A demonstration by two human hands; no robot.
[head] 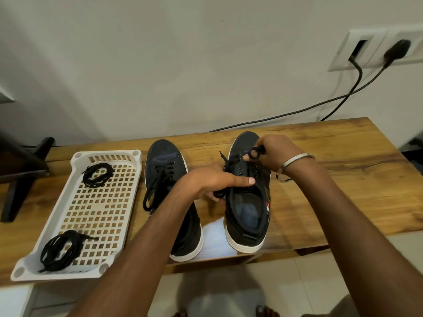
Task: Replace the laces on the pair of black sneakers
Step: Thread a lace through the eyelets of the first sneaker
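- We work on the right sneaker (248, 202) on the table (332, 179): our right hand (272, 152) pinches its lace (255, 153), our left hand (212, 181) grips its side.
- The left sneaker (167, 170) looks fully laced; two lace bundles (98, 173) wait in the tray (77, 225).
- We judge this an early stage.

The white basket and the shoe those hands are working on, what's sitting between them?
The other black sneaker, laces still in, stands on the table between the white basket and the shoe being worked on, in the head view.

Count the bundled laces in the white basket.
2. One lace bundle lies at the far end of the white basket; the other lace bundle lies at its near end. None looks hidden.
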